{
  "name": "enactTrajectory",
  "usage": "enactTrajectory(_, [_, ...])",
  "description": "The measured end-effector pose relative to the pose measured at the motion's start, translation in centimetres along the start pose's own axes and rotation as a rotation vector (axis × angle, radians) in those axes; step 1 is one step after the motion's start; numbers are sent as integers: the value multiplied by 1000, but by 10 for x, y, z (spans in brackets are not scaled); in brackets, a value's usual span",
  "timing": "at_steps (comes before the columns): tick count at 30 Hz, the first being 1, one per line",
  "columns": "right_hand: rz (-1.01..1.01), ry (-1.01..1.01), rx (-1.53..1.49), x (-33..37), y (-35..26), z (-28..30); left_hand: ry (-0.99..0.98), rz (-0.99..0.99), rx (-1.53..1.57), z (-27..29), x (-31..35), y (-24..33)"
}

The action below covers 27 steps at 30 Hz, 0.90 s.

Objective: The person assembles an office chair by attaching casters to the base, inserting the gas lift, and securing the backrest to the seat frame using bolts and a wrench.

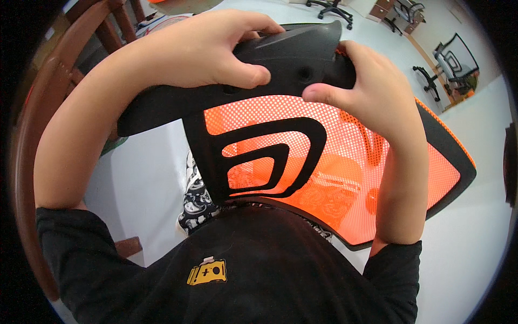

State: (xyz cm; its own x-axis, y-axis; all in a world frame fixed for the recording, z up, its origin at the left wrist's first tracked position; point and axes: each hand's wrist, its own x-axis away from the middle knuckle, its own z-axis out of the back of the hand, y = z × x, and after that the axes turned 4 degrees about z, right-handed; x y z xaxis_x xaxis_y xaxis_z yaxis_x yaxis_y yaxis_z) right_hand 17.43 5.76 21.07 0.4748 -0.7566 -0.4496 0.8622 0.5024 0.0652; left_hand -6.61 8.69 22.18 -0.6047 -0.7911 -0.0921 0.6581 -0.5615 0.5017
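Note:
An office chair backrest (pixel 310 178) of orange mesh lies tilted across my lap, with a black rim and a black looped support piece (pixel 318 135) over the mesh. Along its far side runs a thick black plastic part (pixel 291 81) with round holes. My left hand (pixel 232 54) is closed over this part, thumb on the near face and fingers over the far edge. On the right end, my right hand (pixel 372 89) is wrapped round the same part, its thumb pointing left beside a hole. The fingertips of both hands are partly hidden behind it.
Brown wooden furniture with slats (pixel 70 70) stands close on my left. Farther off are an office chair (pixel 453 62) at the right, a black wheeled chair base (pixel 332 11) and a drawer cabinet (pixel 380 9). Part of an orange-edged object (pixel 186 4) shows at the top.

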Motion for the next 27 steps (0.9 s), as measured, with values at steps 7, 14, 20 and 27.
enactTrajectory(7, [-79, 8, -59, -3, -6, -3, -116, 158, 87, 14, 18, 27])
enactTrajectory(14, [-1, 47, -245, -2, -9, 1, -57, -15, -89, 9, 12, 19])
enactTrajectory(20, [191, 59, -286, -8, -4, -5, -373, 136, 105, 41, 12, 46])
enactTrajectory(27, [113, 29, -345, -1, 5, -11, 151, -128, -257, -7, 19, 27])
